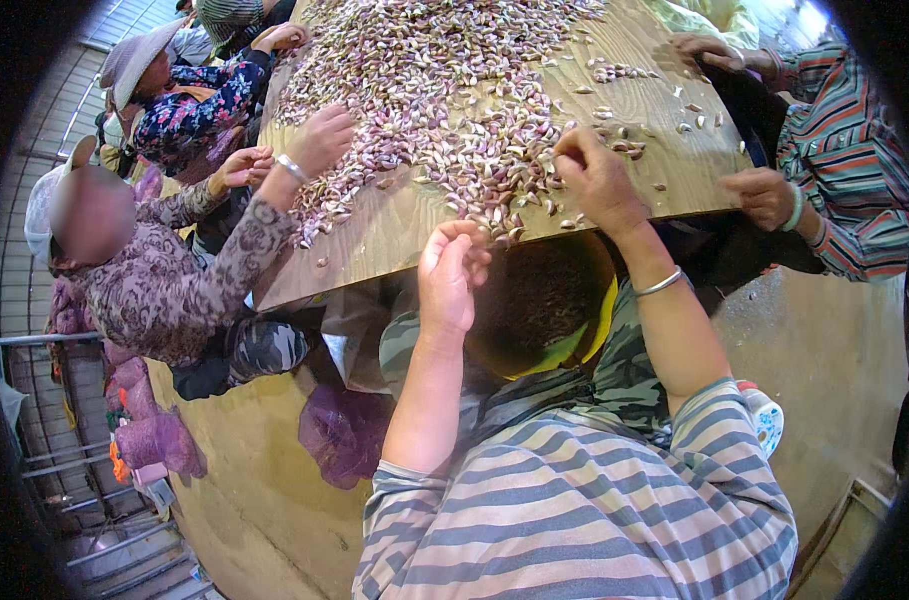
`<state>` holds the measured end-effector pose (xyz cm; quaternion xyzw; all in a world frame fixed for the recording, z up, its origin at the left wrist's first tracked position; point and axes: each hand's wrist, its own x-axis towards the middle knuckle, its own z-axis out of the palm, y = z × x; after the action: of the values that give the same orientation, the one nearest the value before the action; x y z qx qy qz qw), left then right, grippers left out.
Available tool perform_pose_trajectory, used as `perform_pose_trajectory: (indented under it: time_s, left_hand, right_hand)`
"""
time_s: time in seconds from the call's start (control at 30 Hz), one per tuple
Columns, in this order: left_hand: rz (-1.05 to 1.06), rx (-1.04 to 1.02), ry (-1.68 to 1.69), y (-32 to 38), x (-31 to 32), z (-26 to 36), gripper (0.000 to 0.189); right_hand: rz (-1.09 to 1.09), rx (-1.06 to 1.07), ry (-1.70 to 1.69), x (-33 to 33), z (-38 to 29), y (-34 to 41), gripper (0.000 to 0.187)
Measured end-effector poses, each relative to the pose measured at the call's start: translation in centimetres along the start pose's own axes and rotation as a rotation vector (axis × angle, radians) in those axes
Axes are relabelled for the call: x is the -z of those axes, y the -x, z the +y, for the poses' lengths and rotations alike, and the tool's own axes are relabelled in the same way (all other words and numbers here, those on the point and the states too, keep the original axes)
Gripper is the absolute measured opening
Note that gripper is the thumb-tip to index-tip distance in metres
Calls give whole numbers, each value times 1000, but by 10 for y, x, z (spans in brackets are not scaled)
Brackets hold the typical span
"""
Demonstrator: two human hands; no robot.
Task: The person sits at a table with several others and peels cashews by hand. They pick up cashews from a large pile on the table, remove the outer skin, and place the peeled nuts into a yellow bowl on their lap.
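Observation:
A large heap of garlic cloves (417, 90), white and purple-skinned, spreads over a wooden table (379, 240). My left hand (454, 270) is raised at the table's near edge, its fingers curled; whether it holds a clove cannot be told. My right hand (597, 176) is bent over the near right side of the heap, thumb and forefinger close together beside the cloves, and what lies between them is hidden. Beneath the edge, between my knees, sits a yellow-rimmed container (604, 322) with a dark, speckled mass inside.
Co-workers sit along both sides: one in a patterned top (176, 277) and one in a floral top (191, 112) at left, one in a striped shirt (837, 157) at right. Purple mesh bags (345, 435) lie on the floor. A white and blue round object (766, 424) is by my right side.

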<state>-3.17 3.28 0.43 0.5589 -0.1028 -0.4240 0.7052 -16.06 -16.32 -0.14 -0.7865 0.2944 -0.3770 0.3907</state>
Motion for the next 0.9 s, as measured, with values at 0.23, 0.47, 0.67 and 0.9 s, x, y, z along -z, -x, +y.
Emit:
perform_pose_trajectory:
  time_s: [0.23,0.47,0.67,0.9]
  left_hand:
    - [-48,-75,-290,-5,-9,2,18]
    - [-207,393,172,5,-30,-7,34]
    - [26,-145,-284,-19,-16,-8,21]
    - [237,-761,-1183,-67,-2,12,16]
  right_hand:
    - [32,249,39,29,11,1,14]
    - [-426,260,-305,6,-22,19,20]
    - [-55,353,488,8,-12,0,30]
    - [-315,433,110,-8,-35,31,23]
